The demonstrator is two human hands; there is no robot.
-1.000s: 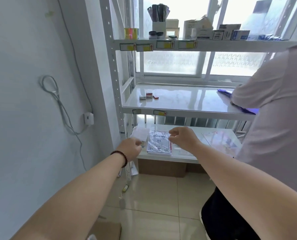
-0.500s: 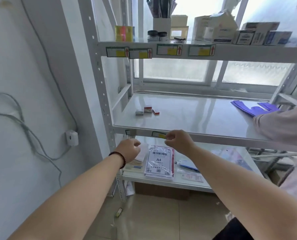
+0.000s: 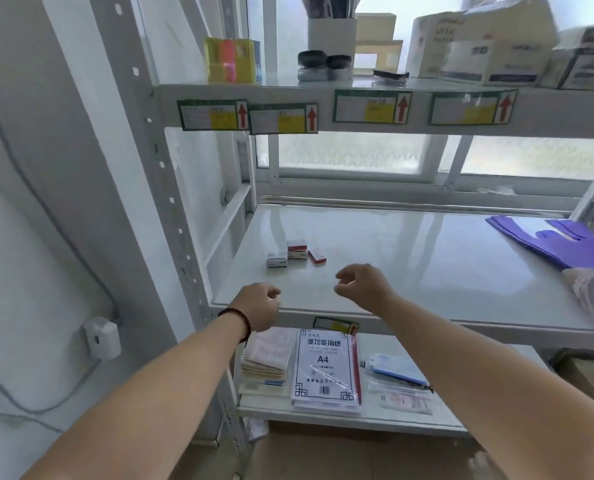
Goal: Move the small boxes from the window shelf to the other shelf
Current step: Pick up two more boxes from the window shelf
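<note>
In the head view, the left hand (image 3: 259,308) and right hand (image 3: 364,287) hover empty, fingers loosely curled, with the three small boxes (image 3: 296,253) clustered on the window shelf (image 3: 427,271) just beyond the fingertips. Because the boxes touch, a hasty pinch could knock one sliding across the glossy shelf.

1. My one head camera is looking forward and down from my own eye height, facing the window shelf (image 3: 409,271); my left hand (image 3: 259,308) and right hand (image 3: 363,287) are reaching in from the bottom edge.
2. It is sitting close; the rack is filling the frame.
</note>
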